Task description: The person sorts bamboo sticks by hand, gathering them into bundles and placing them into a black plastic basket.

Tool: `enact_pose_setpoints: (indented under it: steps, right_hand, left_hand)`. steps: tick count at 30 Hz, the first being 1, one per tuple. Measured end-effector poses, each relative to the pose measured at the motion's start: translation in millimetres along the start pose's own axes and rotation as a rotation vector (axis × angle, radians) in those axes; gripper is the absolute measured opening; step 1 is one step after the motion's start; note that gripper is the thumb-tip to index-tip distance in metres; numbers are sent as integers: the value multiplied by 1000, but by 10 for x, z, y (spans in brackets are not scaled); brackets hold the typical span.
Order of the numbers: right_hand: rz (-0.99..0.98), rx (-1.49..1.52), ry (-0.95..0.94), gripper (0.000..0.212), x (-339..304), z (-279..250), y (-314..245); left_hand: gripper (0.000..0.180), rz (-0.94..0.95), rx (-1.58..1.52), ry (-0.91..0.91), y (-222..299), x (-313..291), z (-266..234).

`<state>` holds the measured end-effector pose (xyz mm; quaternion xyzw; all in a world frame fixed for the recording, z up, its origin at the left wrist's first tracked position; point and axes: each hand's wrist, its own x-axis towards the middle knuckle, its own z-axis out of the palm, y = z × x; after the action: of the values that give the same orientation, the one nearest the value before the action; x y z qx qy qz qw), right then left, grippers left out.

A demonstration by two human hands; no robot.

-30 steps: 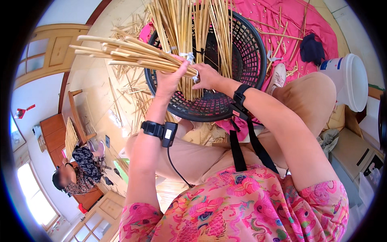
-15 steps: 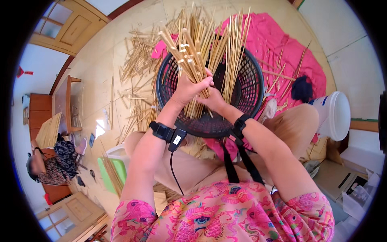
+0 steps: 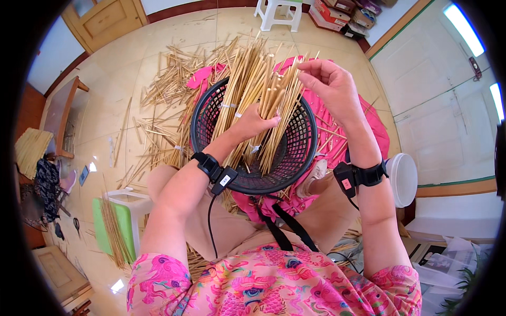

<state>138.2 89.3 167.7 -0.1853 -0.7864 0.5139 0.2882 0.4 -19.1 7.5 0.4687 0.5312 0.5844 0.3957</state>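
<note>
My left hand (image 3: 253, 125) is closed round a bundle of straw-coloured stalks (image 3: 272, 96), whose cut ends point up and away from me. It holds them over a round black mesh basket (image 3: 297, 152) between my knees. My right hand (image 3: 337, 90) is raised at the basket's right, beside the stalk tops. Its index finger and thumb are bent toward each other with a gap between them, and I see nothing held. More stalk bundles (image 3: 240, 87) lean in the basket, some bound with white ties. The lower ends of the held stalks are partly hidden by my left hand.
Loose stalks (image 3: 168, 87) lie scattered on the tiled floor to the left. Pink cloth (image 3: 369, 129) spreads under the basket. A green-topped stool (image 3: 108, 231) carries more stalks at left. A white bucket (image 3: 403, 179) stands at right. Another person (image 3: 46, 184) sits at far left.
My right hand has come off the bundle and moved up and right, its fingers parting. The left hand keeps hold of the stalks. The whole view has shifted, showing more of the room's far side.
</note>
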Motion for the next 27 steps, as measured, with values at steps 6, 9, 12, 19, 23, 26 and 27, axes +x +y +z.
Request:
enact_pose_setpoints:
  steps: [6,9,12,19,23,26,27]
  right_hand:
    - [-39,-217,56,16,-152,165,-83]
    - [-55,-281,73,15,-213,245,-93]
    - [-46,-339,84,15,-272,306,-83]
    - [-81,-397,50,16,-211,297,-183]
    - [-67,-349,74,17,-178,288,-157]
    - [-57,-351,71,19,-164,317,-196]
    - [-64,-343,69,20,-161,330,-198]
  left_hand:
    - [17,12,72,-48,48,-51,9]
    - [16,65,57,-67,78,-80,-4]
    - [19,44,78,-128,59,-86,-48]
    - [24,51,5,-182,31,-65,-94]
    - [30,45,-106,-220,10,-77,-105]
    - [35,6,-133,-284,106,-117,-156]
    - [36,-6,-141,-313,124,-123,-184]
